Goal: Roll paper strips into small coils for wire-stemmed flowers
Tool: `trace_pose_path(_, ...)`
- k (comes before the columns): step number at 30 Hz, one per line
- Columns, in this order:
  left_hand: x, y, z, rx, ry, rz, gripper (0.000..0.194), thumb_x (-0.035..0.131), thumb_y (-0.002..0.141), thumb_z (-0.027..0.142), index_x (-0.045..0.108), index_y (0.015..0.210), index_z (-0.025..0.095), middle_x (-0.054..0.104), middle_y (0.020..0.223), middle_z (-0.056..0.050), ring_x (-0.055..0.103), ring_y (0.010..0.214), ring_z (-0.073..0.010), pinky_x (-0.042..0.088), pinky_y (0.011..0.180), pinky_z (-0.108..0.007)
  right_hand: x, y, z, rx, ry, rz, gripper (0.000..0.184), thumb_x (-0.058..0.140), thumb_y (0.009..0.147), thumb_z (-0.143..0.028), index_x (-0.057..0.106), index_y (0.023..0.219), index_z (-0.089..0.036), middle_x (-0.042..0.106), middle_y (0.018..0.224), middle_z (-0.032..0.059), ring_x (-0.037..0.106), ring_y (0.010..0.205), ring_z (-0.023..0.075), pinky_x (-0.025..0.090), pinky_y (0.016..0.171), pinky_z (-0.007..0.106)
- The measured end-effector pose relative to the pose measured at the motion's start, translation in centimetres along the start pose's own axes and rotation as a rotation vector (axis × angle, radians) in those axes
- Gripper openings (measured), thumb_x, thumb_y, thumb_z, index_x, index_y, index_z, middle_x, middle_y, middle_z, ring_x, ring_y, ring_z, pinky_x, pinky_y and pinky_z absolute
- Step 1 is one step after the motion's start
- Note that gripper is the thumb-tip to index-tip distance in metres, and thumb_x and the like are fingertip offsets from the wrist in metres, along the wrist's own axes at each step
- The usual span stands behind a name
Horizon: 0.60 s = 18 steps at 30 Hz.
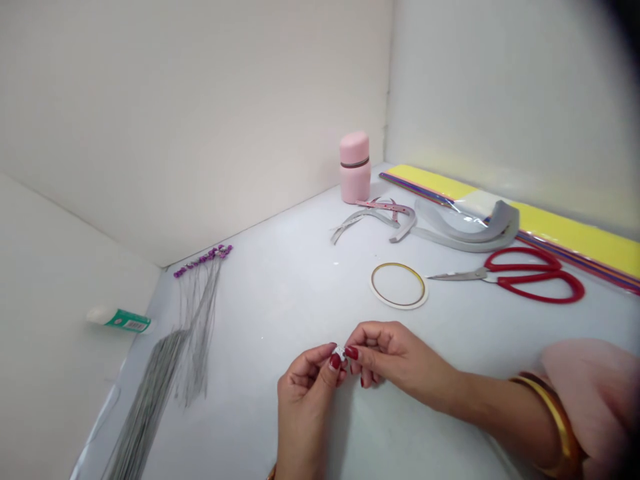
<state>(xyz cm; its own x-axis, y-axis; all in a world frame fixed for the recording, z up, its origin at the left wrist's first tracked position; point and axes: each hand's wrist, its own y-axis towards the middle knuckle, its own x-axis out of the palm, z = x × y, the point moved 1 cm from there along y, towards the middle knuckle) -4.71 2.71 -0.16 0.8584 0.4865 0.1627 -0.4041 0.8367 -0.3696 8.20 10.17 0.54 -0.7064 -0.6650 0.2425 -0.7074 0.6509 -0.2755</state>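
Low in the middle of the head view, my left hand (313, 390) and my right hand (390, 353) meet fingertip to fingertip over the table. Between them is a small white piece (339, 352), mostly covered by the fingers; its kind cannot be made out. My left thumb and forefinger pinch it from the left. The right thumb and forefinger close on its right edge. A narrow roll of white tape (374, 293) lies just beyond the hands, and red-handled scissors (500, 275) rest to its right, blades pointing left.
At left lie a bundle of grey wires (150, 393) and several wires topped with purple beads (203, 260). A green and white tube (129, 321) is at the left edge. Behind are a pink flask (355, 180), paper strips (373, 213), a curled grey strip (465, 240) and yellow sheets (565, 233).
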Motion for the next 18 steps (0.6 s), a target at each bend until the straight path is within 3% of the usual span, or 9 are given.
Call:
trace_pose_path(8,0.13,-0.46,-0.12,0.138,0.167,0.008,0.016,0.069,0.065,0.028,0.068,0.077,0.016,0.07,0.072,-0.004,0.063,0.069,-0.0139,0.048,0.065,-0.021,0.43,-0.44,0.19,-0.093,-0.184,0.092,0.013,0.057,0.075,-0.025,0.054,0.068,-0.014,0.052,0.057,-0.0026,0.049,0.052,0.0083,0.039,0.051,0.021)
trace_pose_path(18,-0.2,-0.2,-0.14,0.136,0.171,-0.051,0.02,0.069,0.065,0.025,0.068,0.082,0.014,0.07,0.073,-0.006,0.063,0.068,-0.0145,0.05,0.064,-0.023,0.0,0.04,0.13,0.017,0.015,-0.003,0.024,0.059,0.074,-0.035,0.052,0.071,-0.013,0.056,0.06,-0.0015,0.05,0.047,0.007,0.031,0.044,0.018)
